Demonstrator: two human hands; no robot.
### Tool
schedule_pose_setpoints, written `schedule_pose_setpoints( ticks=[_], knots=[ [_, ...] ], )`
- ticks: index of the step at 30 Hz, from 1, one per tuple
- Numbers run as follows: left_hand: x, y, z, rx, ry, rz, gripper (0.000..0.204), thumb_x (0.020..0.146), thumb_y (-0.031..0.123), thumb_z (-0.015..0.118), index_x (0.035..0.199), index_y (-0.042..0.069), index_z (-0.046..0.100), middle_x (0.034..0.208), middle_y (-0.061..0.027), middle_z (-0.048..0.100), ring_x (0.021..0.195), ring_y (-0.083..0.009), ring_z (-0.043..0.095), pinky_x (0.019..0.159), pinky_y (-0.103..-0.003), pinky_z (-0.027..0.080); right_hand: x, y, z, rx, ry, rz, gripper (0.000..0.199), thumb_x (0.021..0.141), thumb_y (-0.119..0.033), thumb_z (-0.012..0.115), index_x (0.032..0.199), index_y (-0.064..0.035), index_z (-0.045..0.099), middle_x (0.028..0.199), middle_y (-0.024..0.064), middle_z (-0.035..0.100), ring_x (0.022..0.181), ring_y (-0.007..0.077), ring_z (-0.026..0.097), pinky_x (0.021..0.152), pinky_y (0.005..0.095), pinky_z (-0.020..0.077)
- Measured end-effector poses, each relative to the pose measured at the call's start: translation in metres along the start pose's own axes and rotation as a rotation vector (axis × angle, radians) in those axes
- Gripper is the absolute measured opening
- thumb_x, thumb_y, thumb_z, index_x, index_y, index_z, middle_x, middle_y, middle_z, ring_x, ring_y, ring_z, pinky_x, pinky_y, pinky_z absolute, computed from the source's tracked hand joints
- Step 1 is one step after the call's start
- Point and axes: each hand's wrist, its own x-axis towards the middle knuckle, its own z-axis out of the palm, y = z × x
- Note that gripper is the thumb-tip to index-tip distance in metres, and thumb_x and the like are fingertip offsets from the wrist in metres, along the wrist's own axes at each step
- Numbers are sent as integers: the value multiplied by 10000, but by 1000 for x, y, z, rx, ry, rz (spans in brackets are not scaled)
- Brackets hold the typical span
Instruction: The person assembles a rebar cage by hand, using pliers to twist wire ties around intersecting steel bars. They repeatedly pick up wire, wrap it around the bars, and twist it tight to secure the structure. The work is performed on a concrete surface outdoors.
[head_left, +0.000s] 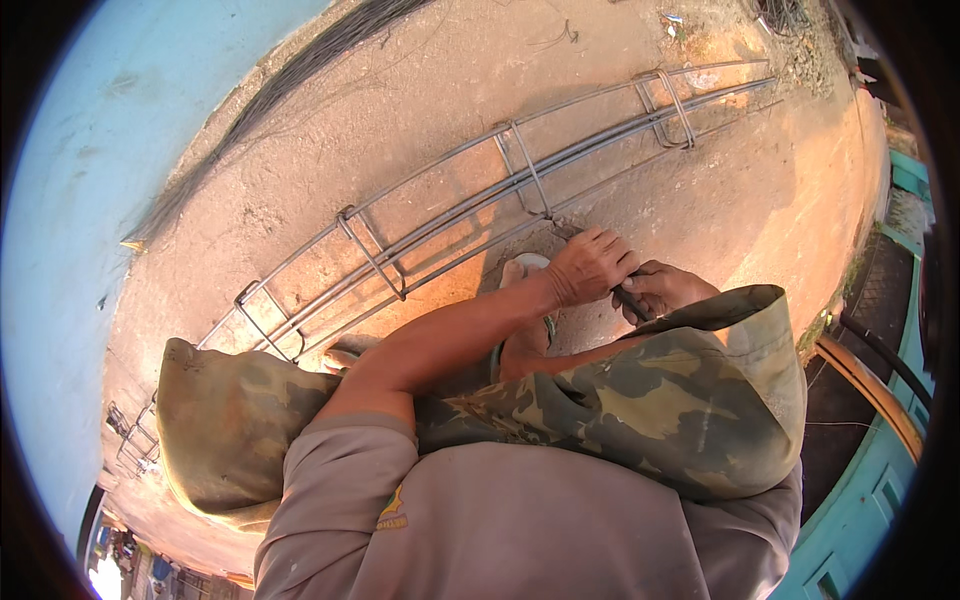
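Observation:
My left hand [592, 268] is closed around a dark metal hand tool, which looks like pincers [630, 302]. The tool's far end meets the lower corner of a square wire stirrup [530, 168] on a long steel rebar cage [425, 236]. Beside it, partly behind my raised right knee, my right hand [672, 288] grips the tool's handle end, thumb and fingers curled around it. Whether any thin tie wire sits in the tool's jaws is too small to make out. Several stirrups cross the bars of the cage, which lies on the ground.
A bundle of long thin rods [265, 110] lies along the light blue wall [75, 190]. My camouflage-covered knees [640, 400] rise close around my arms. Rubble [800, 50] sits at the far right, and a turquoise structure [860, 530] stands at the right edge.

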Motion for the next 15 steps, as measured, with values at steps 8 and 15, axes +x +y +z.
schedule_pose_setpoints(
  ticks=[8, 15],
  knots=[
    [44, 1, -38, -145, -459, -238, 208, 793, 163, 629, 979, 73, 654, 877, -105, 669, 938, -274, 650, 820, -373, 483, 3, 36, 20, -1278, 961, -237, 582, 806, -311, 750, 1243, -27, 490, 982, 210, 665, 821, 372, 677, 688, 454, 529],
    [0, -6, -5, 76, 162, 152, 151, 798, 164, 608, 919, 78, 635, 853, -76, 664, 926, -270, 654, 795, -369, 484, 11, 27, 3, -406, 210, 40, 289, 838, -268, 749, 929, -10, 658, 786, 60, 628, 766, 150, 555, 704, 362, 459]
  ],
)
